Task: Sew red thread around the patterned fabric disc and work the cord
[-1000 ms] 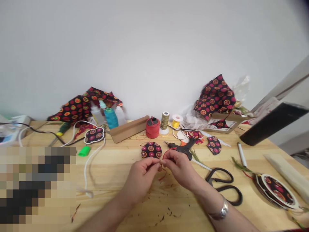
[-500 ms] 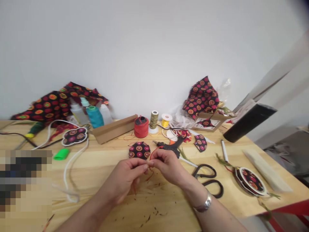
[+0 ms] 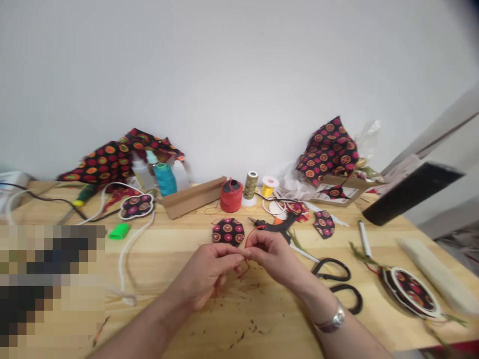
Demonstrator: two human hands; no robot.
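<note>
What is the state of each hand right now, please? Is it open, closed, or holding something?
Left hand: closed, pinching a red thread.
Right hand: closed, pinching the same thread.

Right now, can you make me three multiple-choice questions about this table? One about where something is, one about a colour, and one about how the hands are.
1. Where are the black-handled scissors?
A. Right of the right hand
B. On the round fabric disc
C. On the red spool

2. What colour is the thread?
A. Blue
B. Red
C. White

3. How is the left hand placed?
A. Far from the right hand
B. Fingertips meeting the right hand's at the thread
C. Gripping the scissors

Answers:
1. A, they lie on the wooden table on that side.
2. B, the strand below the fingers looks red.
3. B, both hands pinch together.
</note>
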